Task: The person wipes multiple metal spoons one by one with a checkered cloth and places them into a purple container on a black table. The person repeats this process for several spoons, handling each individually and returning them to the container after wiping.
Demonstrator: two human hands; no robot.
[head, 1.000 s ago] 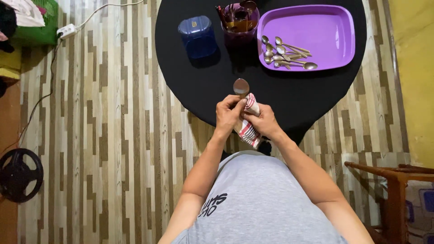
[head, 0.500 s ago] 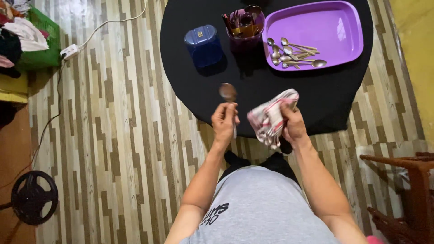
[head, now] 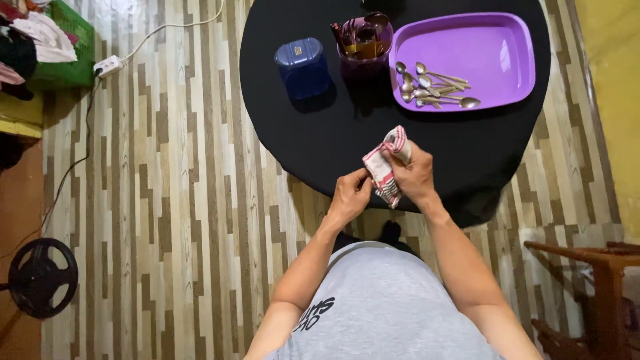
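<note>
Whatever the red-and-white striped cloth (head: pixel 385 165) wraps stays hidden — right hand (head: pixel 415 177) fingers clamped around it, left hand (head: pixel 349 198) fingers pinching its lower edge — over the round black surface (head: pixel 313 133).

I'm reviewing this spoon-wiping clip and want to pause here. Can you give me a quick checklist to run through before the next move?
1. Cloth gripped: the right hand holds the red-striped white cloth bunched up. Ok.
2. Spoon in hand: the left hand meets the cloth, but the spoon itself is hidden. Cannot tell.
3. Room on the purple tray: spoons lie only in its near left corner. Ok.
4. Purple cup of utensils upright on the black table. Ok.
5. Blue lidded box stands apart from both hands. Ok.
</note>
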